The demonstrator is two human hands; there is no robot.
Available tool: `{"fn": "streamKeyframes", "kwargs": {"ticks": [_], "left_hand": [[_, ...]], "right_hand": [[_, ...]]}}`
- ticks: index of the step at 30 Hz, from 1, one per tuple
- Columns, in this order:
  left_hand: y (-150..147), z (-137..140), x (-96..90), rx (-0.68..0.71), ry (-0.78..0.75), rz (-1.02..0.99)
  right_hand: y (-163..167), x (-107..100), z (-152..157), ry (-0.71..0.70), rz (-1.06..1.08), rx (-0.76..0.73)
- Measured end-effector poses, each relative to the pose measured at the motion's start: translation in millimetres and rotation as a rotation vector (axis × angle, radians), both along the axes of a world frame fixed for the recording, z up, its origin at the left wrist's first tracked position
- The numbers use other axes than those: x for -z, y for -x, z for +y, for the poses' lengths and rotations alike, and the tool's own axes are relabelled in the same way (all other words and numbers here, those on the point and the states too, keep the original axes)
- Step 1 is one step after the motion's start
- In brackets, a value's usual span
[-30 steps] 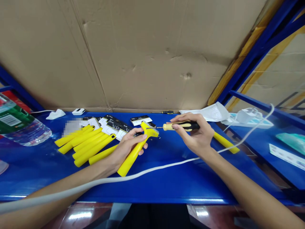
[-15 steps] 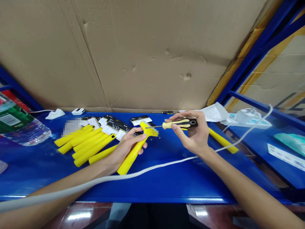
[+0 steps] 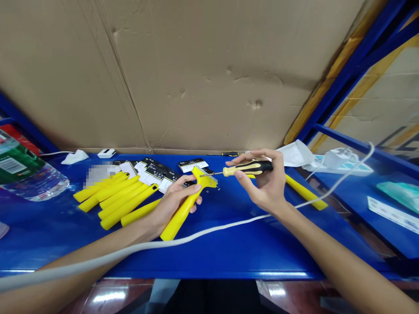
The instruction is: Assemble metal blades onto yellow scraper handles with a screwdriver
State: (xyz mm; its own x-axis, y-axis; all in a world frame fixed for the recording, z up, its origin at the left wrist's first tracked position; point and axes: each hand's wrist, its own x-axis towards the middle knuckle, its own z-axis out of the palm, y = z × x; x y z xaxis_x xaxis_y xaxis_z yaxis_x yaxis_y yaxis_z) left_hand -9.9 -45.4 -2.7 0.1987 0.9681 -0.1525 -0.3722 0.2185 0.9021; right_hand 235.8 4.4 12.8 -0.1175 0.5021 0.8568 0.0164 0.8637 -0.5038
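Observation:
My left hand (image 3: 172, 200) is wrapped round a yellow T-shaped handle (image 3: 181, 213), which slants with its wide head up and to the right. A black and cream screwdriver (image 3: 249, 168) lies nearly level in the fingers of my right hand (image 3: 271, 189). Its thin shaft points left, and the tip meets the head of the yellow handle; the exact seat of the tip is too small to make out. Tiny metal parts lie on the blue table just right of that head.
Several yellow handles (image 3: 127, 201) and printed black-and-white cards (image 3: 157, 170) lie to the left. A white cable (image 3: 209, 230) crosses in front of my forearms. A second screwdriver (image 3: 229, 154) lies at the back. A large bottle (image 3: 29, 170) stands left, a power strip (image 3: 347, 163) right.
The screwdriver's handle has turned slightly in my right fingers, its tip still at the yellow head. My left hand keeps its grip in the same place.

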Motion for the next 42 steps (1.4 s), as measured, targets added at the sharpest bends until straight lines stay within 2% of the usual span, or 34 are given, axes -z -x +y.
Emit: {"fn": "streamKeyframes", "kwargs": {"ticks": [2, 5, 7, 10, 12, 17, 20, 25, 28, 35, 42], "left_hand": [[0.5, 1.2, 1.2, -0.003, 0.006, 0.005], [1.6, 3.2, 3.2, -0.006, -0.004, 0.003], [1.9, 3.5, 3.4, -0.01, -0.008, -0.004], [1.5, 2.3, 2.2, -0.011, -0.016, -0.01], [1.1, 1.4, 1.7, 0.0, -0.023, -0.01], [2.0, 3.3, 5.2, -0.012, -0.007, 0.001], [2.5, 5.1, 6.4, -0.012, -0.011, 0.009], [1.0, 4.0, 3.3, -0.03, -0.003, 0.003], [1.1, 3.0, 3.5, -0.015, -0.015, 0.007], [1.7, 5.2, 6.3, -0.023, -0.002, 0.015], [1.5, 4.9, 4.0, -0.013, -0.018, 0.01]], "right_hand": [[-0.7, 1.8, 0.1, 0.02, -0.018, -0.081], [0.6, 2.2, -2.5, 0.02, -0.026, -0.112], [2.3, 0.4, -4.9, -0.007, -0.018, -0.051], [3.3, -3.7, -7.0, -0.046, -0.029, 0.136], [2.4, -5.3, -6.7, -0.042, -0.038, 0.178], [-0.6, -2.1, -4.7, 0.013, -0.037, -0.056], [0.1, 0.1, -5.8, 0.032, -0.04, -0.101], [2.3, -1.9, -8.5, -0.012, -0.071, 0.072], [1.6, -3.8, -7.5, 0.01, -0.039, 0.133], [-0.8, -0.9, -4.7, 0.049, -0.028, -0.104], [1.0, -2.1, -6.0, -0.095, -0.067, 0.073]]}}
